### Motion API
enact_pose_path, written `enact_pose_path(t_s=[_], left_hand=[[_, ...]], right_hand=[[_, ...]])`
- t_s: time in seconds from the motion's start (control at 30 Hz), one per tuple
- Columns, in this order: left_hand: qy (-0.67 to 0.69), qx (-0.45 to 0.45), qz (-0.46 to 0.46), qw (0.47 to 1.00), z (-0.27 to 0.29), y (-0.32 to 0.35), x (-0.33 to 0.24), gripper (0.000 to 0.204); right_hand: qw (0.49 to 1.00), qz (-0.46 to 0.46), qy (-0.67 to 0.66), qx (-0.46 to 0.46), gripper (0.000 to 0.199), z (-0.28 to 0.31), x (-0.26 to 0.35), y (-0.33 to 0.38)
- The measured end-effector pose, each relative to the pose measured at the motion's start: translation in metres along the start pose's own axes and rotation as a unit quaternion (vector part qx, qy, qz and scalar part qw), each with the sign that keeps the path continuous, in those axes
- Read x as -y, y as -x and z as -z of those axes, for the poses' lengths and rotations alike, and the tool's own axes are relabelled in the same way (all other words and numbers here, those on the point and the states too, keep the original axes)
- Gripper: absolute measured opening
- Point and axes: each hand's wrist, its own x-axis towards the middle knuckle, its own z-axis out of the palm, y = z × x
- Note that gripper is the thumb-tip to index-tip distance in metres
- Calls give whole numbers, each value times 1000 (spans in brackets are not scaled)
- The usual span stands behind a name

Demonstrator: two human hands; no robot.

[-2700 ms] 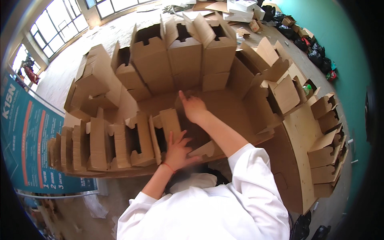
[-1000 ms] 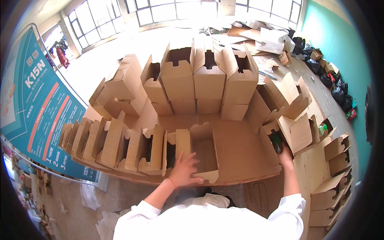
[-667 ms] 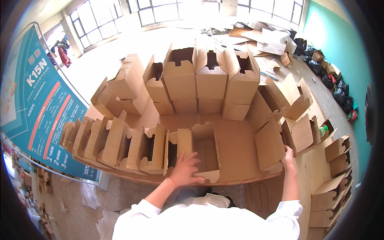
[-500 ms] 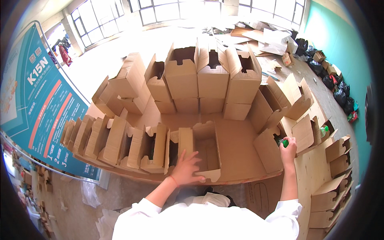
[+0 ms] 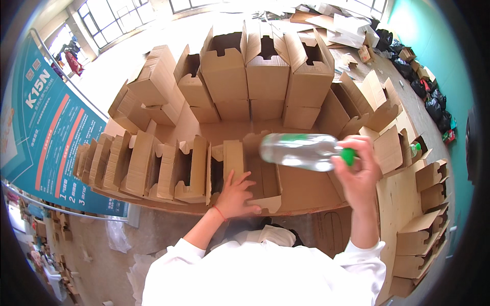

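Note:
A clear plastic bottle with a green cap hangs sideways over the table, its base pointing left. My right hand grips it at the cap end, fingers closed round the cap and neck. Below and left of the bottle stands an open cardboard box, partly covered by it. My left hand rests with spread fingers at the near left edge of this box, against a narrow carton beside it. No object shows in the left hand.
A row of open cartons runs left along the table's near edge. Taller boxes line the far side. More cartons stand at the right, one with a green-capped bottle. A teal banner is at left.
My right hand has lifted the bottle out of a box on the right and swung it left, tipping it sideways. My left hand stays by the open box. The view has shifted slightly.

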Motion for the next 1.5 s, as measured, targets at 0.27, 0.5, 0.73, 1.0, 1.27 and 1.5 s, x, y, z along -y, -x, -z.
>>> enact_pose_path(t_s=[0.27,0.5,0.73,1.0,1.27,1.5], left_hand=[[92,-50,25,994,3,2,0,37],[89,-38,4,995,-4,5,3,38],[-2,47,-33,998,16,5,-3,44],[72,-36,81,993,-5,-4,-5,42],[-69,-154,186,968,-5,-21,-28,80],[239,-237,74,939,6,-38,-47,91]], right_hand=[[924,233,226,201,18,-153,-58,35],[811,251,284,446,19,-158,-72,70],[767,91,320,549,19,-149,-75,27],[932,212,245,161,27,-183,-125,-7],[931,79,159,318,29,-184,-140,-1],[993,30,-73,89,37,-221,-149,31]])
